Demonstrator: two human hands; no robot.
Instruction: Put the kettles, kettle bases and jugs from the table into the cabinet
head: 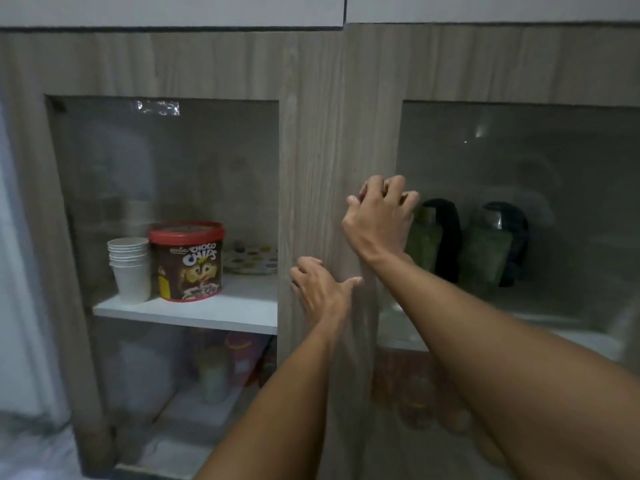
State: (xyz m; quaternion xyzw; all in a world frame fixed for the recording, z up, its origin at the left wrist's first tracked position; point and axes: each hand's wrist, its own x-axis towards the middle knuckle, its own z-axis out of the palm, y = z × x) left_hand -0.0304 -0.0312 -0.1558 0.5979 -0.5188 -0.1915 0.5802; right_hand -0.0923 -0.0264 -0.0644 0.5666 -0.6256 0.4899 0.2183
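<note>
A wood-grain cabinet with two glass-panelled doors fills the view. Behind the right door's glass, two jugs with black handles stand side by side on a white shelf: one just right of my right hand, the other further right. My right hand rests on the wooden frame of the right door near its left edge, fingers curled, holding nothing. My left hand lies flat against the frame of the left door near the seam, fingers spread. No kettle base is visible.
Behind the left glass a white shelf carries a stack of paper cups, a red-lidded Choco Chips tub and a dotted plate. Blurred containers stand on the lower shelves. White upper cabinets run along the top.
</note>
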